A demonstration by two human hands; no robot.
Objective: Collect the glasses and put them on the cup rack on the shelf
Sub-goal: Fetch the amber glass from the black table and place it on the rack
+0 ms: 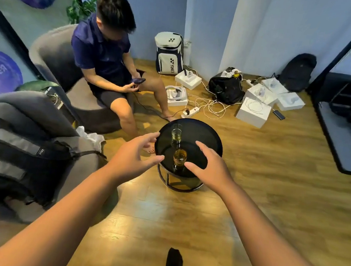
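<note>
Two clear glasses stand on a small round black table [210, 137] in the middle of the floor. The far glass [176, 133] holds pale yellow liquid. The near glass [180, 157] holds amber liquid. My left hand [137, 153] hovers to the left of the near glass, fingers spread, holding nothing. My right hand [207, 164] hovers just right of that glass, fingers also apart and empty. Neither hand touches a glass. No cup rack or shelf shows in this view.
A person [110, 63] sits on a grey chair at the left, holding a phone. A black backpack [12, 161] lies on a nearer chair. White boxes [253, 112], cables, a power strip [191, 111] and bags crowd the floor behind the table. A dark platform [346, 140] lies at right.
</note>
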